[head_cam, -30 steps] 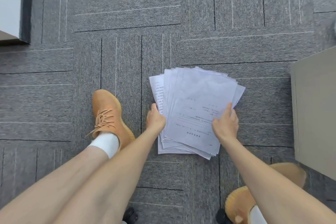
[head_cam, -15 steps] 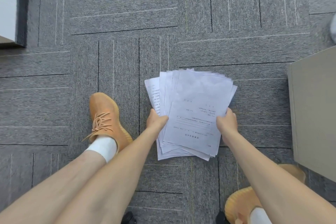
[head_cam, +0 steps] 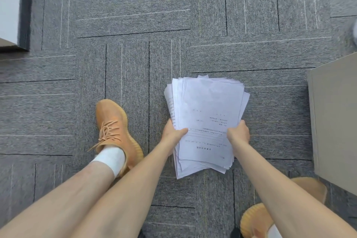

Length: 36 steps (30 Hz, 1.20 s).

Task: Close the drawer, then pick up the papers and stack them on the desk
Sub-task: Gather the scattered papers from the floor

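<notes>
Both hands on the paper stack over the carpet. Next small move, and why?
Probably lift the papers clear of the carpet and square them. The left hand and right hand each pinch a side edge, thumbs on top, but the sheets are fanned unevenly, so loose ones could slip on the way to the desk.

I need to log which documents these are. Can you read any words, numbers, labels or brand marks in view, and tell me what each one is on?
Top sheet of the papers: several lines of print, upside down to the camera, too small and blurred to read.
Sheet edge showing at the stack's left, above the left hand: print there too, unreadable.
Orange shoe: no readable brand mark.
Beige cabinet: no label visible.
Right hand covers part of the print.
</notes>
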Each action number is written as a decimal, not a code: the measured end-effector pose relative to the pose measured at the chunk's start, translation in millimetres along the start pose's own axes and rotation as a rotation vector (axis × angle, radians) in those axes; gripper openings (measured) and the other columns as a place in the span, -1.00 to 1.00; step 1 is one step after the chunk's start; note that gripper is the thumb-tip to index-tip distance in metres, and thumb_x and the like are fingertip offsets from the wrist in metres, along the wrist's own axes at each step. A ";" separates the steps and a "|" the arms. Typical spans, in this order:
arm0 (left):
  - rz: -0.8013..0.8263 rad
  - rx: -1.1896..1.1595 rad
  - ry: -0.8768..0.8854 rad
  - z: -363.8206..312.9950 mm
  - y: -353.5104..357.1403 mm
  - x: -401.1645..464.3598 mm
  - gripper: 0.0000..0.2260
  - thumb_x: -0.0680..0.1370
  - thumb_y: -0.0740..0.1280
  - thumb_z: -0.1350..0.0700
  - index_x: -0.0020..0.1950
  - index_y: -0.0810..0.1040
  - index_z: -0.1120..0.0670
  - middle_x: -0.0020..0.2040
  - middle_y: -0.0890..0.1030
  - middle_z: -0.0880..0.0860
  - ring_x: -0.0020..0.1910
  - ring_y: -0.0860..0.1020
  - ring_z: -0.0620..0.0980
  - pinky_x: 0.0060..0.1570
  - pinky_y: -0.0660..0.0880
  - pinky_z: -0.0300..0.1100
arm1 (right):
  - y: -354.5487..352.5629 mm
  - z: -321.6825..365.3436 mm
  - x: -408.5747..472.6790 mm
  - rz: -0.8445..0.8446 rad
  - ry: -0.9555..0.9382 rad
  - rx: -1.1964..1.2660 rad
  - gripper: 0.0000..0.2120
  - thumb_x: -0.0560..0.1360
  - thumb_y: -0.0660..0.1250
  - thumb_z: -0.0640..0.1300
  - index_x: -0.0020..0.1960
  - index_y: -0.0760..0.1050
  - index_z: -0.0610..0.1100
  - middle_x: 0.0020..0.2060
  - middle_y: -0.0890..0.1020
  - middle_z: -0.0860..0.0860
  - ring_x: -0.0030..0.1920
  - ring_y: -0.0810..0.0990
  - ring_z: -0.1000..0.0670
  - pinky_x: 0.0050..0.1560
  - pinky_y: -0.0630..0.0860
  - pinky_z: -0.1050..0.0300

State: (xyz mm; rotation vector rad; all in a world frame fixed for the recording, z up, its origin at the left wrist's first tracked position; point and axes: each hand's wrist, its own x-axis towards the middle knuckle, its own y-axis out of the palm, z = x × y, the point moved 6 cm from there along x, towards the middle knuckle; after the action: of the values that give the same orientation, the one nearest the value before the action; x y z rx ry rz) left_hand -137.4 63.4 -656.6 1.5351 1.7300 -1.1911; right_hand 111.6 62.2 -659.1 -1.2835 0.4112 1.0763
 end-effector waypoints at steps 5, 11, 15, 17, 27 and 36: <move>-0.122 0.349 0.073 -7.6 -2.1 -2.5 -0.60 0.47 0.36 0.17 0.31 0.42 0.06 0.25 0.47 0.10 0.11 0.50 0.09 0.11 0.45 -0.11 | -9.0 -3.8 0.1 -0.051 -0.007 -0.060 -0.67 0.49 0.22 -0.27 0.25 0.44 -0.21 0.29 0.35 -0.19 0.24 0.44 -0.29 0.19 0.52 -0.18; -0.171 0.397 0.078 -11.8 18.6 -11.4 -0.54 0.46 0.26 0.27 0.35 0.30 0.07 0.25 0.26 0.11 0.11 0.44 0.13 0.14 0.50 -0.03 | -8.2 -3.0 -0.1 -0.019 -0.025 -0.119 -0.65 0.52 0.20 -0.28 0.30 0.37 -0.25 0.30 0.31 -0.21 -0.08 0.47 -0.20 -0.12 0.44 0.00; -0.164 0.293 0.071 -14.8 28.1 -17.8 -0.60 0.48 0.19 0.28 0.30 0.30 0.02 0.14 0.52 0.06 -0.03 0.50 0.11 -0.05 0.47 -0.09 | -9.5 -1.9 -0.6 -0.022 -0.031 -0.133 -0.63 0.52 0.22 -0.27 0.33 0.36 -0.25 0.30 0.36 -0.22 -0.09 0.44 -0.19 -0.10 0.42 0.01; -0.170 0.224 0.052 -12.7 25.8 -19.2 -0.61 0.49 0.20 0.25 0.29 0.32 -0.02 0.06 0.57 0.01 -0.07 0.51 0.09 -0.09 0.44 -0.12 | -9.5 -2.5 0.7 0.004 -0.032 -0.110 -0.63 0.52 0.23 -0.26 0.33 0.35 -0.25 0.26 0.44 -0.20 -0.06 0.42 -0.17 -0.06 0.45 -0.02; 0.080 -0.207 -0.053 -31.8 -3.6 -27.1 -0.47 0.46 0.31 0.44 0.33 0.41 0.00 0.14 0.61 0.07 0.11 0.60 0.17 0.13 0.55 0.12 | -8.9 -11.2 3.4 0.184 0.008 0.086 -0.57 0.40 0.32 -0.11 0.26 0.44 -0.11 0.23 0.54 -0.13 0.16 0.56 -0.20 0.20 0.54 -0.20; 0.207 -0.240 0.023 -108.9 -46.9 -94.5 -0.46 0.43 0.30 0.48 0.34 0.41 0.09 0.21 0.62 0.23 0.14 0.60 0.31 0.06 0.55 0.26 | -60.4 42.7 -63.4 0.411 0.047 0.515 -0.67 0.52 0.38 -0.36 0.28 0.52 -0.24 0.14 0.66 -0.15 0.02 0.65 -0.18 -0.16 0.56 0.01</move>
State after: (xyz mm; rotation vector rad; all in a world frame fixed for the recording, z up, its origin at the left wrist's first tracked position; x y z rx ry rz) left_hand -145.2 113.1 -513.6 1.5416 1.6170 -0.8339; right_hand 117.6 80.1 -563.5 -0.7794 0.9513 1.1795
